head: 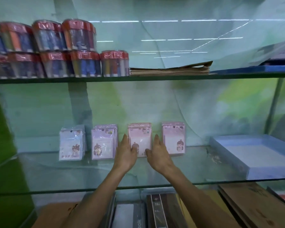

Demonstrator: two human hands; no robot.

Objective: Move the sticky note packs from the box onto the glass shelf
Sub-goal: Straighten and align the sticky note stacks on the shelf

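Four stacks of sticky note packs stand upright in a row at the far side of the glass shelf (155, 171), leaning against the back wall: a bluish stack (72, 143) on the left, a lilac stack (104, 142) next, a pink stack (140, 137) third, and a second pink stack (174, 138) on the right. Small gaps between stacks, none touching its neighbour. Both hands are on the third stack. Left hand (126, 153) lies flat along its left edge, fingers straight and pointing up, thumb over the lower front of the pack. Right hand (158, 151) mirrors it on the right edge, fingers straight, thumb on the lower front. Neither hand is curled around anything; they bracket the stack from both sides, palms facing in. Right hand's fingers sit in the gap just beside the right-most stack; can't tell if they touch it. A flat blue tray (253, 155) sits on the same shelf, well apart to the right. The upper shelf (138, 78) carries red-topped tubs of pens (82, 63) stacked two high on the left, a pile of brown paper (169, 69) mid, and blue folders (262, 68) at right. Below the glass: brown cardboard (56, 214) at left, dark boxed notebooks (161, 209) in the middle, and brown envelopes (253, 204) to the right.
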